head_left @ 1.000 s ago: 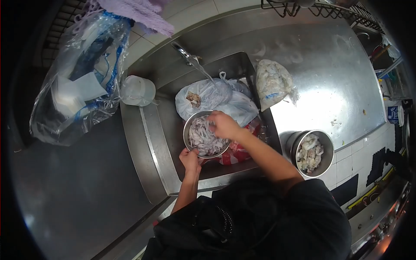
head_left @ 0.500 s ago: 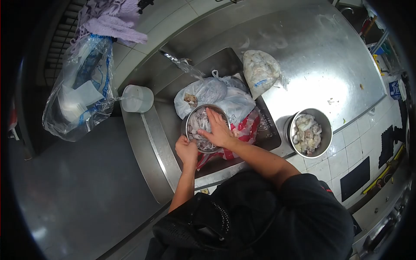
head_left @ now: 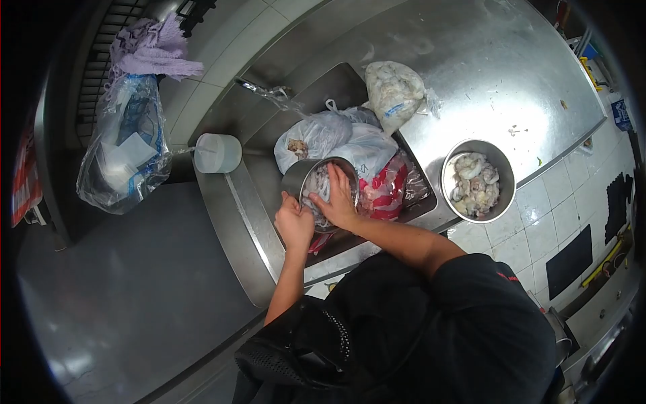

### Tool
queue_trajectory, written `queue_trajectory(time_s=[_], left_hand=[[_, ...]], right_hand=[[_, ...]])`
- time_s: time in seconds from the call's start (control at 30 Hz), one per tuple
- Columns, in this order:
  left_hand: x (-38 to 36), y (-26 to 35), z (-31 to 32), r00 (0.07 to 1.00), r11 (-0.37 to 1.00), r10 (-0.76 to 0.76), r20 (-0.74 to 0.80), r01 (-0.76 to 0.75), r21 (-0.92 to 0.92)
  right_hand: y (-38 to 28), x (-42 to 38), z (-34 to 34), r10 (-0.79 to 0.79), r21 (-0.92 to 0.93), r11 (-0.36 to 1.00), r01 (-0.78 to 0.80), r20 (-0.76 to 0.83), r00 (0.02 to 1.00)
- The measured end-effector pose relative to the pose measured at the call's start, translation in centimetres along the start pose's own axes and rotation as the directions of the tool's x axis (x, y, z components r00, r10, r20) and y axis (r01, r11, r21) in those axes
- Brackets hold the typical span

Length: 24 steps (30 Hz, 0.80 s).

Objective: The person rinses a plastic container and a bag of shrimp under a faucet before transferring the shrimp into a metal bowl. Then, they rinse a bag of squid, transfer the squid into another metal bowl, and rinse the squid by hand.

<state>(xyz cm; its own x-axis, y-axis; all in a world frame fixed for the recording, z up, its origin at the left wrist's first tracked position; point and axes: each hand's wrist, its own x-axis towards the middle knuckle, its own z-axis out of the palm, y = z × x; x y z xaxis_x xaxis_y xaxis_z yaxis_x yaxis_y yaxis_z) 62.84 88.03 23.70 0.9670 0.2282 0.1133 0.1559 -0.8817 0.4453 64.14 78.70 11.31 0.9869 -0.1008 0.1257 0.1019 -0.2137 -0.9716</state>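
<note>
Over the sink (head_left: 259,182), a round metal container (head_left: 296,176) holding pale, wet pieces of seafood (head_left: 315,183) is tilted on its side. My left hand (head_left: 295,221) grips its near left rim, fingers wrapped round it. My right hand (head_left: 338,198) lies across the mouth with fingers spread, pressed on the pieces. Behind and beside the container are knotted white plastic bags (head_left: 367,149) and a red and white bag (head_left: 385,195). Water runs from the faucet (head_left: 259,89) behind them.
A second metal pot (head_left: 506,196) with pale pieces stands on the steel counter (head_left: 471,74) at right. A filled clear bag (head_left: 395,94) lies at the sink's corner. A plastic measuring jug (head_left: 229,153) sits at the left rim. A clear bag (head_left: 128,161) and purple cloth (head_left: 151,50) hang left.
The metal container has tipped further, so that more of its outer side shows. Both hands have turned with it. The whole view has shifted slightly.
</note>
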Motion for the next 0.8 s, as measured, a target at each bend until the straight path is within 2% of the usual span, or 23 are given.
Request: queue_trajectory(time_s=[0.2, 0.33, 0.4, 0.8], left_hand=[[-0.6, 2.1, -0.6, 0.993, 0.991, 0.119, -0.001, -0.119, 0.06], [-0.6, 2.6, -0.9, 0.993, 0.991, 0.112, 0.02, -0.113, 0.065], [-0.6, 3.1, -1.0, 0.986, 0.982, 0.168, 0.021, -0.169, 0.088], [-0.7, 5.5, -1.4, 0.985, 0.977, 0.166, 0.046, -0.17, 0.131]], right_hand=[[-0.8, -0.6, 0.0, 0.06, 0.062, 0.997, -0.054, -0.099, 0.993], [-1.4, -0.4, 0.1, 0.072, 0.072, 0.995, -0.062, -0.139, 0.988], [-1.2, 0.0, 0.1, 0.068, 0.076, 0.995, -0.057, -0.155, 0.986], [-1.2, 0.1, 0.6, 0.105, 0.136, 0.988, -0.076, -0.228, 0.968]])
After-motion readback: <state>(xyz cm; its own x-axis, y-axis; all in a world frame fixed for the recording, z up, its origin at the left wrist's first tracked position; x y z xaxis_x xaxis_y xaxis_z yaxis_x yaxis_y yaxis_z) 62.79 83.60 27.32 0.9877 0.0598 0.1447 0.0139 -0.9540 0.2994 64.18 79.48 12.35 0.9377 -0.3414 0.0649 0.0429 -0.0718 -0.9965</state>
